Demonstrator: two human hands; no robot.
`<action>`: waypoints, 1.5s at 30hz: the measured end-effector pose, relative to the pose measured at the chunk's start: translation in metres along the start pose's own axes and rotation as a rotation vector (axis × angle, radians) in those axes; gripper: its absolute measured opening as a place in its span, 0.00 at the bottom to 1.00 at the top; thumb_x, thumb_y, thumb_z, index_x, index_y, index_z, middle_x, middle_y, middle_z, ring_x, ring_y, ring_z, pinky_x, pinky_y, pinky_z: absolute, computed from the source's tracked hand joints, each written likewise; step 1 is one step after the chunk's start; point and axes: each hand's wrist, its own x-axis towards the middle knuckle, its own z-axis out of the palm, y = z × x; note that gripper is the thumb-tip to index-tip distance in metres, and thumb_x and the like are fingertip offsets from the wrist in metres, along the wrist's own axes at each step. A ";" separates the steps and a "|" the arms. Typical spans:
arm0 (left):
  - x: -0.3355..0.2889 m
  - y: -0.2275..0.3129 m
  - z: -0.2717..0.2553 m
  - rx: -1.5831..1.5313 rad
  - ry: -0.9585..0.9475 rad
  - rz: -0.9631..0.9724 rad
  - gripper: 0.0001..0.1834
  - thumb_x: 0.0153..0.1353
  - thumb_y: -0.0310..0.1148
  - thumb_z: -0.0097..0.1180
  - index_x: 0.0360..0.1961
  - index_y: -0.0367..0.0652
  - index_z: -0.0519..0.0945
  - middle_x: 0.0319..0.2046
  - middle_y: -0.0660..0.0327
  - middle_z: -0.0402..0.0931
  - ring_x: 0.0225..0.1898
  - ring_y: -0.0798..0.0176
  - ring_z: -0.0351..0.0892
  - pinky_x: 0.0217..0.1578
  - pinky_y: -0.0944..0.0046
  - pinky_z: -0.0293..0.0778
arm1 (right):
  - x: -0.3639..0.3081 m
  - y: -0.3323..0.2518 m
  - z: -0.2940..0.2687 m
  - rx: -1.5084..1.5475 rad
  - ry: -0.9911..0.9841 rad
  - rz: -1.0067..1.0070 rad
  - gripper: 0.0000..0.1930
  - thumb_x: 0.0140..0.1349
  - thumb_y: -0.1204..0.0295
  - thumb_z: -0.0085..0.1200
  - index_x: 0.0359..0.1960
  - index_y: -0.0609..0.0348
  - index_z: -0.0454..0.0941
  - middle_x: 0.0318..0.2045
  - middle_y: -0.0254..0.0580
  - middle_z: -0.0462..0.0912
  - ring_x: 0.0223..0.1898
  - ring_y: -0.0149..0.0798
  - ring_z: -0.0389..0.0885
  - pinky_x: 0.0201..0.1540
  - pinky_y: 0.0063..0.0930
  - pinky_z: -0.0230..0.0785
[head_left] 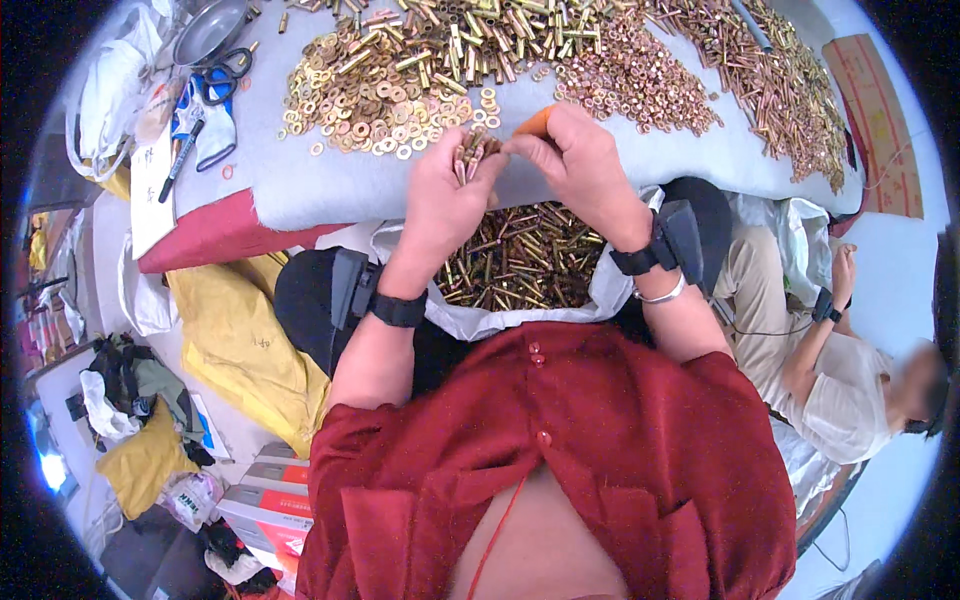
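Observation:
My left hand (452, 192) is closed around a small bunch of brass-coloured metal bolts (468, 160), whose ends stick up between thumb and fingers. Close beside it, my right hand (580, 165) has its thumb and fingertips pinched together at the edge of that bunch; what is between them is too small to make out. An orange cover (536, 123) sits on one right finger. Below both hands, a white sack (610, 285) stands open in my lap, filled with long brass-coloured bolts (520, 258).
On the grey-covered table (300, 185) lie heaps of flat washers (385, 110), metal sleeves (470, 40), small nuts (635, 85) and thin bolts (770, 85). Scissors (226, 78), a pen (182, 160) and a bowl (212, 32) lie left. Another person (830, 390) sits at right.

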 end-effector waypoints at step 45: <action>0.000 0.001 -0.005 -0.425 -0.119 -0.360 0.14 0.58 0.32 0.58 0.43 0.38 0.74 0.29 0.59 0.80 0.19 0.73 0.75 0.12 0.78 0.61 | 0.001 -0.002 0.013 0.903 0.183 0.686 0.16 0.61 0.71 0.55 0.49 0.60 0.71 0.36 0.36 0.80 0.36 0.26 0.76 0.39 0.21 0.67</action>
